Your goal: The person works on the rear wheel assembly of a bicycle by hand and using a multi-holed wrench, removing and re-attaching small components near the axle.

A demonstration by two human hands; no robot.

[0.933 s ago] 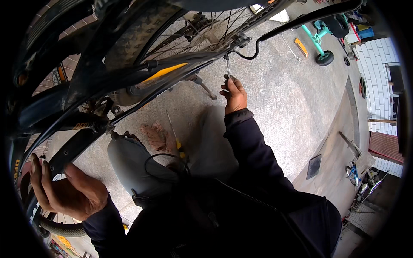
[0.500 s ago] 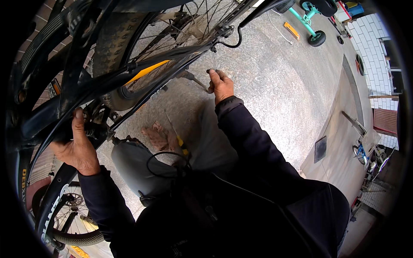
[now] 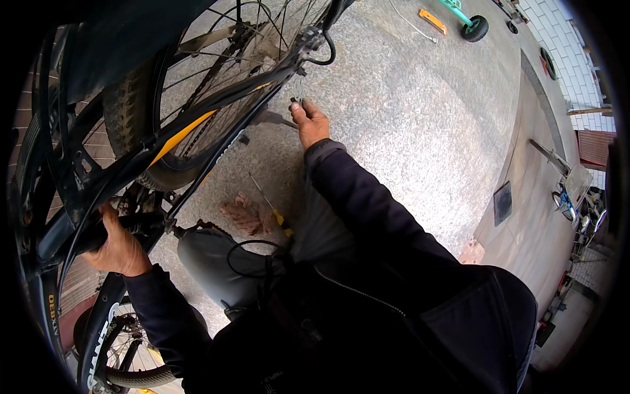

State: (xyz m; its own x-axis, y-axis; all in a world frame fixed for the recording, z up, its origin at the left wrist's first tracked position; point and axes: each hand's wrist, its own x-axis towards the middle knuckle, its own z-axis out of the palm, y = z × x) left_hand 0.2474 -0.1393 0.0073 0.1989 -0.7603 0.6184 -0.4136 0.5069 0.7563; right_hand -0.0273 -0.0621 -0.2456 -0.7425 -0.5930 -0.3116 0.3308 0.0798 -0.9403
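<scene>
Lower-left wheel: a spoked wheel (image 3: 146,379) with a disc rotor stands at the lower left of the frame, beside a black fork leg (image 3: 105,328) with white lettering.
Left hand: at the left of the frame, the left hand (image 3: 121,248) is curled about a black frame tube (image 3: 146,224), thumb raised on the near side; most of its fingers are hidden behind the metal, so how tightly they press cannot be told.
Knobbly tyre: a dark tyre (image 3: 123,121) fills part of the upper left.
Bicycle: the black bicycle frame (image 3: 180,136), marked with a yellow stripe, slants from the left edge to the upper middle.
Knee: a grey trouser leg (image 3: 207,262) is bent at lower centre-left, a black cord (image 3: 230,253) looping over it.
Ground, centre: a crumpled pinkish cloth (image 3: 243,215) lies near a screwdriver (image 3: 264,192) with a yellow handle.
Right hand: just above centre, the right hand (image 3: 299,105) is nearly closed, thumb and forefinger pinching a small dark piece (image 3: 293,100) below the rear axle area; a thin wire (image 3: 299,85) shows just above the fingertips.
Upper right: an orange tool (image 3: 433,21) lies near a teal frame (image 3: 455,8) with a black wheel (image 3: 475,29).
Far right: a dark square plate (image 3: 503,203) lies on the ground.
</scene>
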